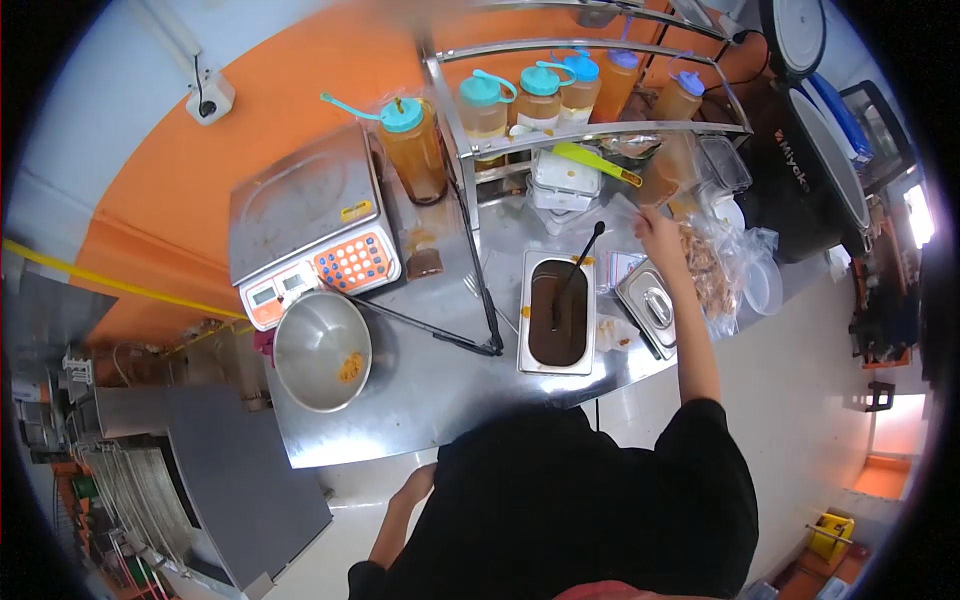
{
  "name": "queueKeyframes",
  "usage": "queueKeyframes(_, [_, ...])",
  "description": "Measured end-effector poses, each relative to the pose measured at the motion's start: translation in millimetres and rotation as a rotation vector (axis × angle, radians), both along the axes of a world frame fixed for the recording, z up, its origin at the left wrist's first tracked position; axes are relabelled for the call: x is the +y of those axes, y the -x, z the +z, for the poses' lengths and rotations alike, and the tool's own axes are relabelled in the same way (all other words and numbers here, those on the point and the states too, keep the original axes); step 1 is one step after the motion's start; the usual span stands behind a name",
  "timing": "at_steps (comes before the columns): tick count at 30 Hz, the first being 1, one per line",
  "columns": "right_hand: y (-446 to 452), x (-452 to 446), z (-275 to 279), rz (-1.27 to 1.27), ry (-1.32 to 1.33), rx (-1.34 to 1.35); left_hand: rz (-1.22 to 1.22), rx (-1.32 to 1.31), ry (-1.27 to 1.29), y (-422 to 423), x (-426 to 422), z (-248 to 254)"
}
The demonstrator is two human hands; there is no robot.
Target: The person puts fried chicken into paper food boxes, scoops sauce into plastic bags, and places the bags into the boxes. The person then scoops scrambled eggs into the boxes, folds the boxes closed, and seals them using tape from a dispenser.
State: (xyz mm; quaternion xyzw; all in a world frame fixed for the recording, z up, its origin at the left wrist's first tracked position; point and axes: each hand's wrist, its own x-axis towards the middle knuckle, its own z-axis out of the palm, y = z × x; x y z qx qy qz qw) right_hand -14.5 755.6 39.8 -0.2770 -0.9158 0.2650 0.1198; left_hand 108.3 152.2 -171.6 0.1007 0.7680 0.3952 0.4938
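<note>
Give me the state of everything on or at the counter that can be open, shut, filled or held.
Right hand: at clear plastic; grip unclear.
Left hand: low beside the body; grip unclear.
Plastic bag: holds brownish pieces; closure unclear.
Metal tub: uncovered, dark brown contents, black-handled utensil in it.
Metal lid: off, beside the tub.
Black tongs: lying spread open.
Bowl: uncovered, small orange-yellow heap inside.
Scale: reading illegible.

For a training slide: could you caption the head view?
Right hand beside a bag, left hand off the counter, an open pan before the person.
</note>
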Motion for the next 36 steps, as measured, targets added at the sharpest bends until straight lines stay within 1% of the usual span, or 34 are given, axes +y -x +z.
queueKeyframes(1, [-10.9,-3.9,6.3,-0.021,0.195,0.1,-0.088,-0.063,0.063,13.8,5.4,31.8])
queueKeyframes(2, [-24.7,-7.5,10.9,-0.045,0.388,0.198,-0.179,-0.132,0.127,27.0,15.6,76.0])
queueKeyframes(3, [-40.9,-11.5,16.5,-0.07,0.579,0.293,-0.303,-0.05,0.136,38.2,27.8,118.3])
queueKeyframes(4, [-54.9,-19.6,25.6,-0.03,0.446,0.32,-0.423,0.03,0.142,48.1,41.9,161.5])
queueKeyframes(5, [-63.6,-33.5,36.6,0.014,0.314,0.345,-0.539,0.111,0.147,58.9,54.9,189.6])
queueKeyframes(6, [-70.2,-49.3,46.4,0.059,0.186,0.37,-0.639,0.103,0.144,70.7,64.5,200.3])
queueKeyframes(7, [-75.1,-65.6,56.3,0.029,0.24,0.393,-0.737,0.098,0.143,86.7,79.5,218.9])
queueKeyframes(9, [-82.2,-98.7,72.1,-0.017,0.353,0.43,-0.502,0.167,0.015,107.0,120.7,281.3])
queueKeyframes(11, [-88.0,-125.6,75.8,-0.047,0.632,0.417,-0.303,0.168,-0.105,116.7,151.0,308.5])
queueKeyframes(12, [-90.3,-140.8,74.5,-0.066,0.776,0.409,-0.239,0.335,-0.213,118.6,164.2,306.8])
queueKeyframes(13, [-90.7,-156.7,72.3,0.004,0.806,0.433,-0.172,0.505,-0.323,123.1,177.3,301.4])
queueKeyframes(14, [-88.8,-170.2,70.9,0.08,0.833,0.458,-0.09,0.606,-0.281,137.7,192.8,296.1])
queueKeyframes(15, [-87.0,-181.4,70.2,0.115,0.796,0.441,-0.01,0.706,-0.235,159.9,208.4,287.2])
queueKeyframes(16, [-86.1,-186.6,55.8,0.149,0.784,0.465,0.068,0.969,-0.185,192.1,223.3,261.9])
queueKeyframes(17, [-87.0,-192.1,49.2,0.129,0.854,0.442,0.045,1.258,-0.202,228.0,236.8,244.4])
queueKeyframes(18, [-87.3,-194.9,46.5,0.116,0.917,0.421,-0.106,1.404,0.186,257.5,246.2,228.4])
queueKeyframes(20, [-91.4,-198.8,46.7,0.111,0.855,0.392,-0.236,1.354,0.59,300.3,263.0,204.9])
queueKeyframes(22, [-96.4,-199.4,47.4,0.099,0.905,0.428,-0.452,1.425,0.819,340.4,272.7,163.0])
queueKeyframes(23, [-99.4,-195.9,39.5,0.086,0.913,0.423,-0.566,1.449,0.936,352.7,274.1,152.3])
queueKeyframes(26, [-105.4,-189.7,30.3,0.038,0.927,0.378,-0.761,1.484,1.049,358.5,268.7,154.9])
queueKeyframes(29, [-104.3,-187.1,27.0,0.015,0.942,0.335,-0.68,1.54,0.993,378.3,264.0,131.4])
queueKeyframes(31, [-104.3,-186.6,28.6,0.043,0.964,0.311,-0.59,1.665,0.868,373.0,255.9,136.7])
queueKeyframes(32, [-102.7,-187.5,31.9,0.042,1.026,0.319,-0.547,1.725,0.802,369.5,251.3,138.7])
queueKeyframes(34, [-98.0,-187.6,39.1,0.04,1.145,0.34,-0.404,1.662,0.596,342.6,245.0,172.2])
queueKeyframes(35, [-96.4,-187.5,42.0,0.06,1.142,0.317,-0.334,1.628,0.494,329.6,240.5,189.6])
queueKeyframes(36, [-93.8,-188.0,40.9,0.065,1.131,0.325,-0.329,1.564,0.544,320.6,233.7,200.3])
